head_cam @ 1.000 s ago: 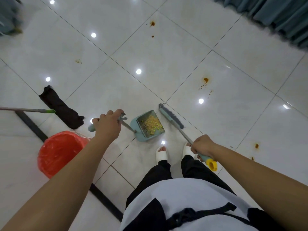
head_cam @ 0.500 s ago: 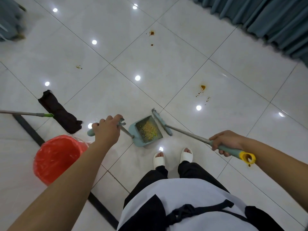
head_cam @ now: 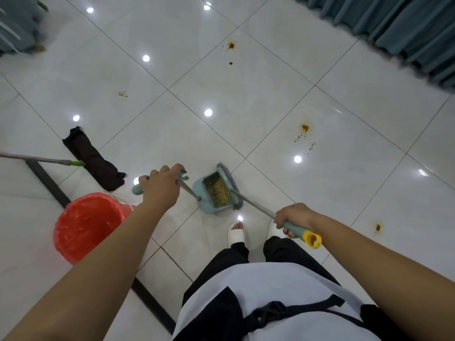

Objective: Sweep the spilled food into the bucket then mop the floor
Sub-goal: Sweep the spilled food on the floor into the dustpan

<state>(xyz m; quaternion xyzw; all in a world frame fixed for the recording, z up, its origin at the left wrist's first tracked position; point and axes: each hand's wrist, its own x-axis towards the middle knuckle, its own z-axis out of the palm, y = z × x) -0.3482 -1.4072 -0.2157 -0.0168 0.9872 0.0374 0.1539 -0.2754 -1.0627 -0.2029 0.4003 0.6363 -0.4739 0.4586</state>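
My left hand (head_cam: 161, 187) grips the handle of a teal dustpan (head_cam: 209, 206), which rests on the white tile floor with yellow food crumbs (head_cam: 220, 191) inside. My right hand (head_cam: 293, 217) holds the grey broom handle near its yellow end cap (head_cam: 312, 239). The broom head (head_cam: 230, 184) lies against the dustpan's right edge. An orange bucket (head_cam: 86, 226) lined with a red bag stands to the left, partly behind my left forearm. A mop with a dark cloth head (head_cam: 92, 158) and a metal pole (head_cam: 37, 159) lies on the floor beyond the bucket.
Orange-brown food stains mark the tiles: one (head_cam: 304, 129) right of centre, another (head_cam: 231, 46) farther off, a small one (head_cam: 122, 94) at left, one (head_cam: 378, 227) at right. Teal curtains (head_cam: 398, 33) hang at top right. My feet in white slippers (head_cam: 236, 233) stand below the dustpan.
The broom head has swung in against the dustpan's right edge, and my right hand has drawn back towards my body. The dustpan and my left hand have stayed nearly in place.
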